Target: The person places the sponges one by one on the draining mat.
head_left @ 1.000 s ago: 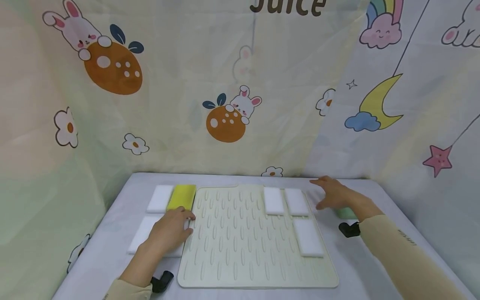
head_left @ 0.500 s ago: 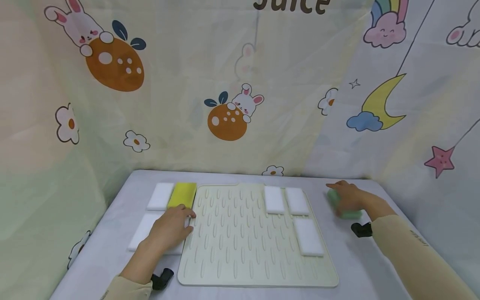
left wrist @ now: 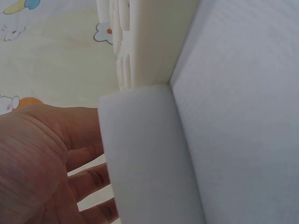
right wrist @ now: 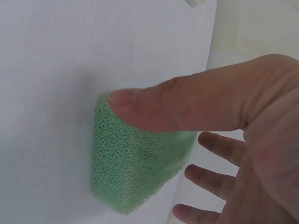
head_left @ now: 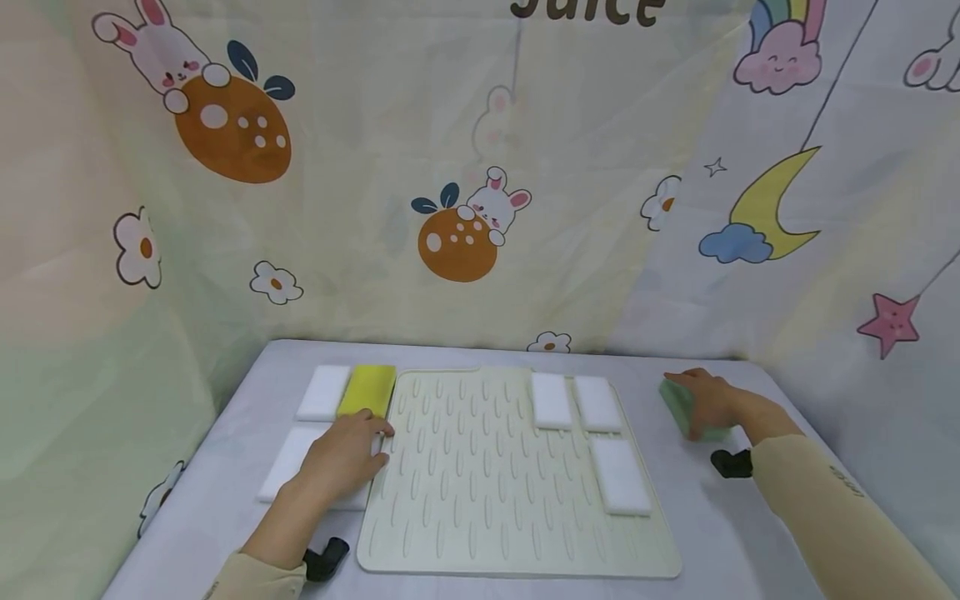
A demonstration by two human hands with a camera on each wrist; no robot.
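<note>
My right hand (head_left: 712,404) is at the right side of the table, pinching a green sponge (head_left: 678,408). In the right wrist view the thumb lies across one end of this porous sponge (right wrist: 131,163), while several other fingers stick out beside it. My left hand (head_left: 345,454) rests with relaxed fingers over white sponges (head_left: 292,458), its fingertips at the left edge of a cream ribbed mat (head_left: 480,558). In the left wrist view a white sponge (left wrist: 149,158) hides part of the fingers. A yellow sponge (head_left: 367,387) lies just beyond this hand.
Another white sponge (head_left: 322,392) is left of the yellow one. On the mat's right side sit three white sponges, one of them nearest me (head_left: 621,475). A printed cloth (head_left: 360,308) closes off the back and sides of the white table (head_left: 555,587).
My right hand has moved right and down from beside the mat onto the green sponge and taken hold of it. The left hand has stayed in place.
</note>
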